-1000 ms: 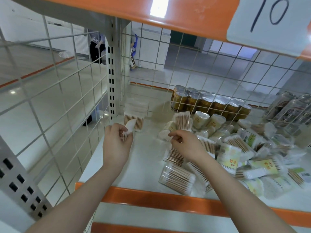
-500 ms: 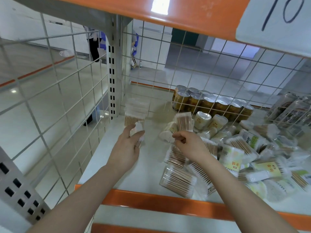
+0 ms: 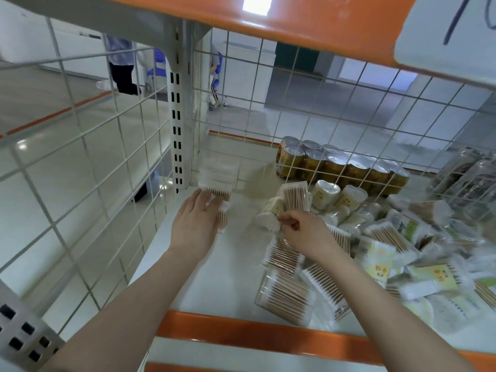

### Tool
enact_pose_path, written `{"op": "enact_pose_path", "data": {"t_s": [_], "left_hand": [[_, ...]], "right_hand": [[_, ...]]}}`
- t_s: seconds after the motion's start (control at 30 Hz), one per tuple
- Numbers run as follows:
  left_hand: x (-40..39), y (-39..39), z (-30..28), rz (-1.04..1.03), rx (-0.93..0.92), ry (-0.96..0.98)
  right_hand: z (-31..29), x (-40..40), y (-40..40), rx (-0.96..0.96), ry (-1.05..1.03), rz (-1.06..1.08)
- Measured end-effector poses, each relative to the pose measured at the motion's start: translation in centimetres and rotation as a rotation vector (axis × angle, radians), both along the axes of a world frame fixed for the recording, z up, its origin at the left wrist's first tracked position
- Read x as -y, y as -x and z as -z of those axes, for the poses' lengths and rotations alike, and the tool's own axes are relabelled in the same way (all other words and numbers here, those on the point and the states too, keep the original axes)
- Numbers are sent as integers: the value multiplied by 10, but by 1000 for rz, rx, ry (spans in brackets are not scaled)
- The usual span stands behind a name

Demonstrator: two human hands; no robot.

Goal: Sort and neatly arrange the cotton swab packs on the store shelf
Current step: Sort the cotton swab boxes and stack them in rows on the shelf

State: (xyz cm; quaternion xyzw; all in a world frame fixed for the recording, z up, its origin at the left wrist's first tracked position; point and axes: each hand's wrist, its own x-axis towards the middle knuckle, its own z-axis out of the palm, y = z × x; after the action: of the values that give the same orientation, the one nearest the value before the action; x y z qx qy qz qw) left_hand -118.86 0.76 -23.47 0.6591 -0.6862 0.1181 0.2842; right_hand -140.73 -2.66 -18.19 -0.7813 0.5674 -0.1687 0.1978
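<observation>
1. Cotton swab packs are lying in a loose heap on the white shelf, at the right and lower right of the frame.
2. One small pack is lying under the left hand, near frame centre; the fingers are resting straight on it.
3. Just behind it, a neat stack is standing in the corner.
4. The right hand is pinching a pack from the heap with curled fingers.
5. Tin cans are standing behind the wire grid.
</observation>
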Motion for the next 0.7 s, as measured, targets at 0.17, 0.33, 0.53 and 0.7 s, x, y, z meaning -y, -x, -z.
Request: {"op": "enact_pose_path", "data": {"t_s": [0.17, 0.33, 0.53, 0.7], "left_hand": [[12, -3, 1, -78, 22, -77], [20, -2, -3, -111, -22, -93], [26, -3, -7, -127, -21, -169], [27, -4, -6, -90, 112, -83]], "right_hand": [[-1, 1, 2, -45, 19, -19], [-1, 2, 5, -82, 33, -32], [-1, 4, 13, -123, 44, -20], [-8, 6, 19, -137, 76, 10]]}}
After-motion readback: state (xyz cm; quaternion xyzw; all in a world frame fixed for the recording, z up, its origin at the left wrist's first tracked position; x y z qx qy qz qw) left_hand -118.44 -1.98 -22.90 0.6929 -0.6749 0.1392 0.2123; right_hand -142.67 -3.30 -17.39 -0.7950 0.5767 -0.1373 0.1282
